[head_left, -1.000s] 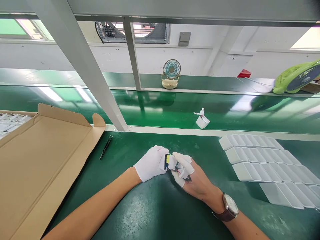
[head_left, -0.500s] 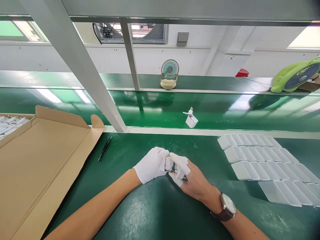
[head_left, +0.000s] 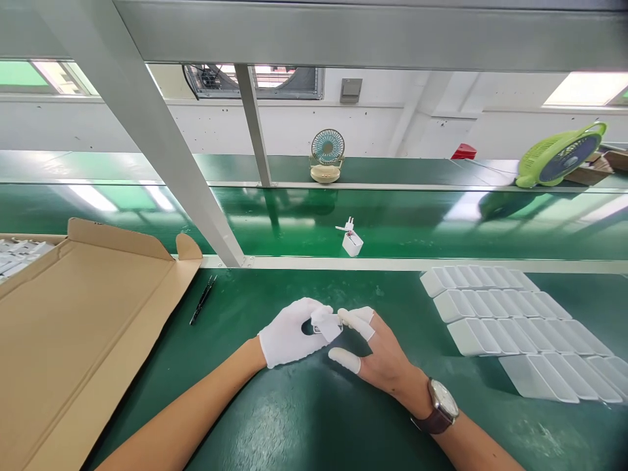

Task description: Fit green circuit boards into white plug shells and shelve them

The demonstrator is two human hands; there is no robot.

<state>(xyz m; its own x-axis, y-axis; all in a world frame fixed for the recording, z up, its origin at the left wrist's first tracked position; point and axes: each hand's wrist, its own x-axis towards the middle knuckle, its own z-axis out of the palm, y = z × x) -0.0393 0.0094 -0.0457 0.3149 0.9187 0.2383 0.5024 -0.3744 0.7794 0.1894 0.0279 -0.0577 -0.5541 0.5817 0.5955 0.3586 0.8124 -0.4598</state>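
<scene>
My left hand [head_left: 289, 337], in a white glove, is closed around a small white plastic charger part [head_left: 326, 324] just above the green bench. My right hand [head_left: 373, 347] wears white finger cots and a wristwatch; its index and middle fingers pinch the same part from the right, while the thumb sticks out below. The circuit board inside is hidden by my fingers. Another small white charger unit [head_left: 351, 241] with loose wires stands on the green conveyor belt beyond the bench rail.
Rows of white plastic shells [head_left: 510, 327] lie at the right. An open cardboard box [head_left: 73, 320] fills the left, with black tweezers [head_left: 203, 299] beside it. A grey slanted frame post [head_left: 161, 144] rises ahead. Two small fans [head_left: 326, 156] [head_left: 559, 157] stand on the far shelf.
The yellow and blue board that showed between my hands is now covered by the white part. My right thumb has come off it. The charger unit on the belt has travelled left.
</scene>
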